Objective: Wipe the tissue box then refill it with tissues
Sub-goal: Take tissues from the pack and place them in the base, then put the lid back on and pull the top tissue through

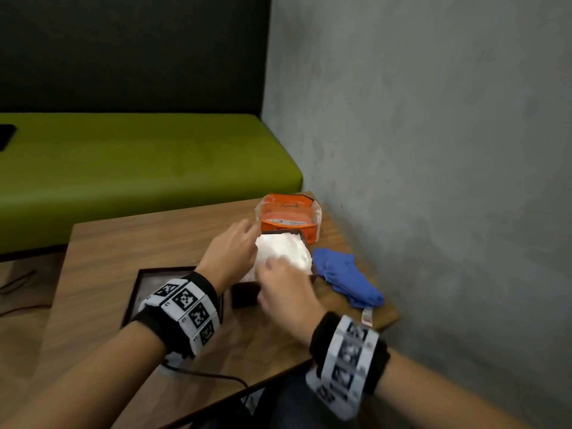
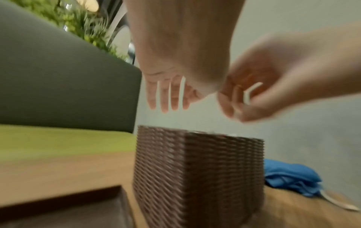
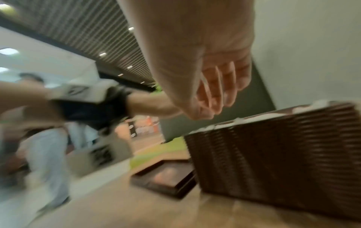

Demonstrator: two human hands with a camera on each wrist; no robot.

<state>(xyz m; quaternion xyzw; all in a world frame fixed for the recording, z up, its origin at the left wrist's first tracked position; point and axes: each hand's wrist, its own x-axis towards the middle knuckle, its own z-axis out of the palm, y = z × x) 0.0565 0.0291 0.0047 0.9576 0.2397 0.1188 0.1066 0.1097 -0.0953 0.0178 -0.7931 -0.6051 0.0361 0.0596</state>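
Note:
The brown woven tissue box (image 1: 244, 294) (image 2: 195, 169) (image 3: 273, 162) stands on the wooden table (image 1: 123, 243), filled to the rim with a mound of white tissues (image 1: 284, 249) (image 3: 210, 127). My left hand (image 1: 240, 243) (image 2: 168, 98) hovers above the box's left side, fingers straight and pointing down, holding nothing. Over the near side of the tissues hangs my right hand (image 1: 283, 283) (image 2: 254, 100) (image 3: 213, 100), blurred, its fingers loosely curled with nothing visible in them. The box's dark lid (image 1: 145, 286) (image 2: 68, 208) (image 3: 168, 177) lies flat to the left.
An orange pack of tissues (image 1: 288, 216) sits behind the box at the table's far corner. A crumpled blue cloth (image 1: 346, 277) (image 2: 289, 177) lies right of the box, near the grey wall. A green bench (image 1: 139, 165) runs behind the table. A dark cable (image 1: 210, 374) crosses the near edge.

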